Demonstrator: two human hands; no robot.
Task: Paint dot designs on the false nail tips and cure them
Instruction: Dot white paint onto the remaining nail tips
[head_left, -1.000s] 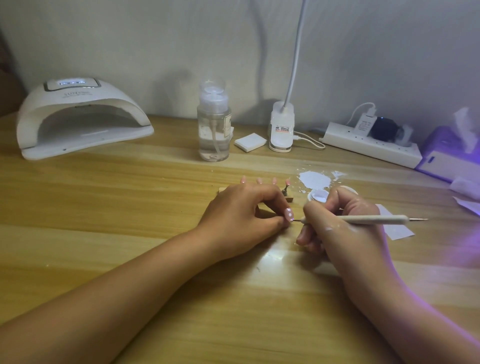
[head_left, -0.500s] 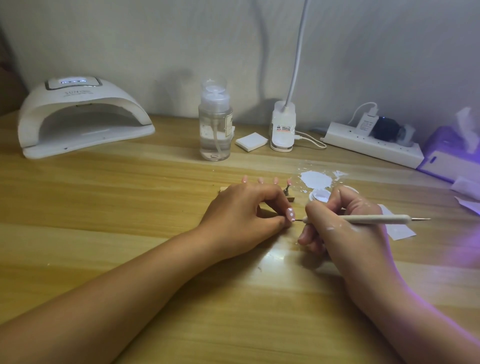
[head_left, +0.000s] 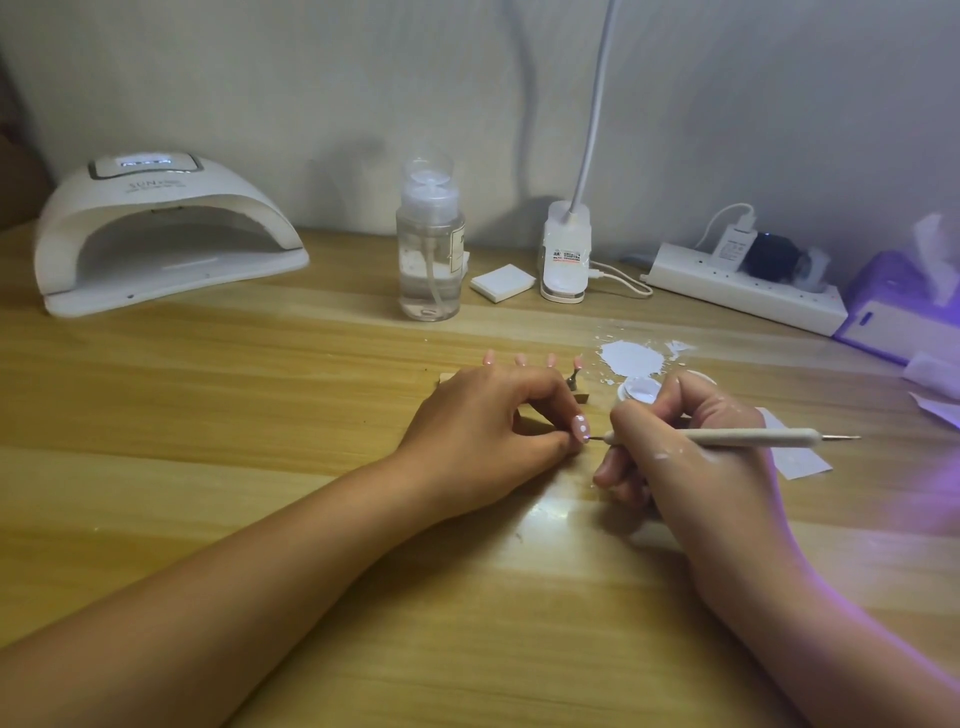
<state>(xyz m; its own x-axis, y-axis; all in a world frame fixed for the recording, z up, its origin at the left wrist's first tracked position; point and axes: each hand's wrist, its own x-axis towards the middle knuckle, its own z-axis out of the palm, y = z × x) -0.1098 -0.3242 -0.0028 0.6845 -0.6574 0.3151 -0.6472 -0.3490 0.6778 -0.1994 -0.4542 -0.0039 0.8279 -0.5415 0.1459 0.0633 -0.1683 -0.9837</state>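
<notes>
Dotting step: pink nail tip (head_left: 736, 427), middle of the bench (head_left: 260, 415), pinched by the fingers of your left hand (head_left: 483, 431); dotting tool (head_left: 748, 437) gripped pen-style in your right hand (head_left: 691, 452), its point at the tip's lower end, so brace both hands and touch lightly.

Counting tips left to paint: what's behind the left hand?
Four pink nail tips rise behind the left hand, on a wooden stand showing only at its ends. The hand covers the stand's middle.

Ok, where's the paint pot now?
Head view, right of centre: the paint pot sits just behind the right hand, in front of the white spill.
</notes>
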